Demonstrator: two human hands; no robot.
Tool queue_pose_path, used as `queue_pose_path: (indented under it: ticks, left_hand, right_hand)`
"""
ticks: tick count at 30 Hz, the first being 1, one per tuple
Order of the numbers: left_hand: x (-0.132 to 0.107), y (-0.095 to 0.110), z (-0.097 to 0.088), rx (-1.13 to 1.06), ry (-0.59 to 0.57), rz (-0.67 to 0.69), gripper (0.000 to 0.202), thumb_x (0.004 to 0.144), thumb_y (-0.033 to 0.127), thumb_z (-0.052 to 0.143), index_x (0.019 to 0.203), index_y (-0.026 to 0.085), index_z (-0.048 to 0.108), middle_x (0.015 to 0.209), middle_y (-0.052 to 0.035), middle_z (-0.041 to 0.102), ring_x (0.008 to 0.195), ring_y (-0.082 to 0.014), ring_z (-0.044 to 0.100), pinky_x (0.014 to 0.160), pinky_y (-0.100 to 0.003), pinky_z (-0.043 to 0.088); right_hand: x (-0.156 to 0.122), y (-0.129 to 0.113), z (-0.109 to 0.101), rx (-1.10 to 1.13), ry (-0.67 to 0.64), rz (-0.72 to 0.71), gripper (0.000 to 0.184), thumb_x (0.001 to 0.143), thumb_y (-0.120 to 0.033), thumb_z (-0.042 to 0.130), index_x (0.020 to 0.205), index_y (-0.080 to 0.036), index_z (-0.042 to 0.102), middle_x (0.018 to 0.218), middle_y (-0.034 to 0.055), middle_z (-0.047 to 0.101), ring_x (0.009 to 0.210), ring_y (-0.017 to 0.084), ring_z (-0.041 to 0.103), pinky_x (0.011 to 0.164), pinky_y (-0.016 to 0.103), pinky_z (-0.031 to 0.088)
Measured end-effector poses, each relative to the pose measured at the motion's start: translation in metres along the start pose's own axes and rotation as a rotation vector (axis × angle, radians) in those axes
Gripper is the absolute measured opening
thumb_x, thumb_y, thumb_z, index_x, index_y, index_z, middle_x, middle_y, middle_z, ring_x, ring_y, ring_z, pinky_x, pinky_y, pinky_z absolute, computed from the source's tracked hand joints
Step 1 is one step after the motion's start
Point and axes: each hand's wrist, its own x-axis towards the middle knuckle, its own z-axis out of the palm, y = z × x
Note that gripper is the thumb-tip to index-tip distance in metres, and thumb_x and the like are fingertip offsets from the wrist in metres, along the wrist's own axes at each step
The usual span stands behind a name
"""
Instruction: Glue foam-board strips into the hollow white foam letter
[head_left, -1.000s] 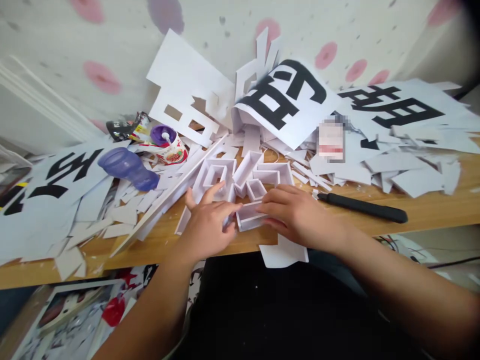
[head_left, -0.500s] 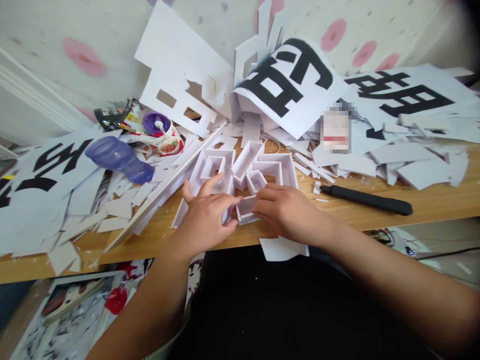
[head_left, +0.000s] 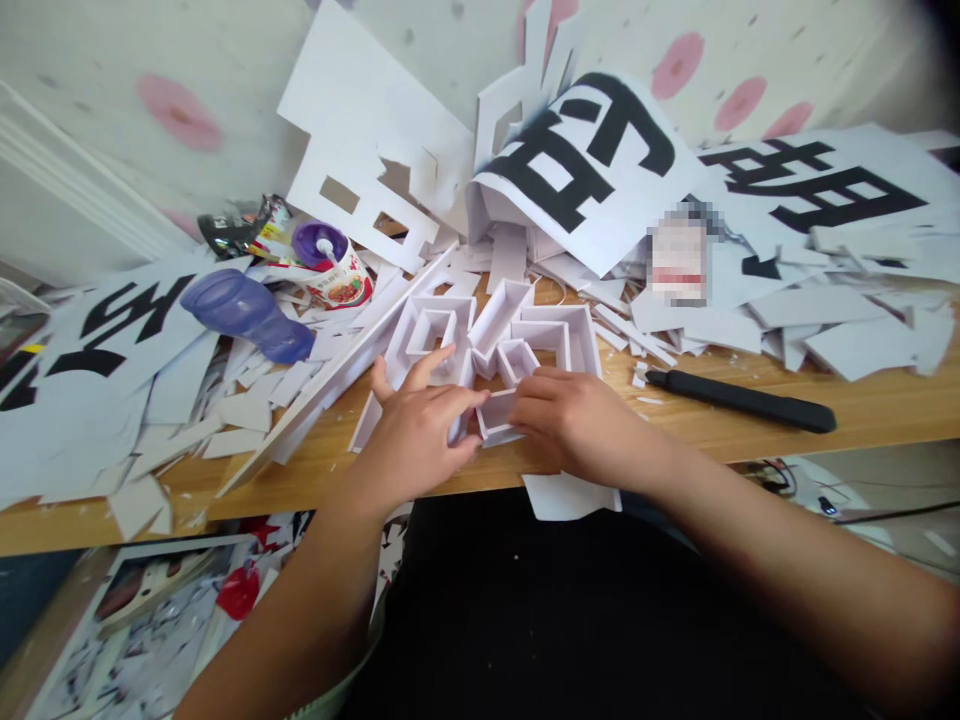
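A hollow white foam-board character [head_left: 580, 335] with upright walls lies on the wooden table in front of me. My left hand [head_left: 420, 425] rests over its lower left part, fingers spread, index finger and thumb apart beside the wall of a small box-shaped section [head_left: 496, 415]. My right hand [head_left: 562, 415] closes with bent fingers on the right end of that same section. The right fingertips are partly hidden behind the hand, and the left palm covers some of the walls.
A black pen-shaped cutter [head_left: 742, 400] lies at the right. Left stand a purple bottle [head_left: 251, 315] and a food cup [head_left: 341, 280]. A long white strip [head_left: 330, 380] leans beside the character. White scraps [head_left: 855, 340] and printed sheets [head_left: 570, 160] cover the back.
The whole view has shifted slightly, so things sit a little farther right. Both hands keep nearly the same pose on the character.
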Motion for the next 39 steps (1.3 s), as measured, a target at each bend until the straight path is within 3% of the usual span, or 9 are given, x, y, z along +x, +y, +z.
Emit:
queue_pose_path:
  ticks: [14,39]
  left_hand:
    - [-0.0001,0.0000,-0.0002,-0.001,0.008,0.015,0.030,0.079,0.016,0.065,0.107,0.026,0.065,0.100,-0.0002,0.077,0.143,-0.0303,0.038,0.112,-0.071,-0.008]
    - [-0.0010,-0.0017,0.0007,0.004,0.016,0.030,0.028,0.081,0.016,0.064,0.108,0.026,0.066,0.100,-0.0030,0.077,0.143,-0.0297,0.037,0.114,-0.068,-0.011]
  right_hand:
    - [0.0001,0.0009,0.0010,-0.006,0.006,0.006,0.015,0.092,-0.011,0.054,0.083,-0.014,0.066,0.081,0.0046,0.061,0.074,0.017,0.050,0.066,0.030,0.035]
    - [0.0002,0.0003,0.0003,0.003,-0.004,0.005,0.017,0.093,-0.011,0.053,0.083,-0.014,0.066,0.081,0.0044,0.060,0.074,0.018,0.050,0.066,0.030,0.035]
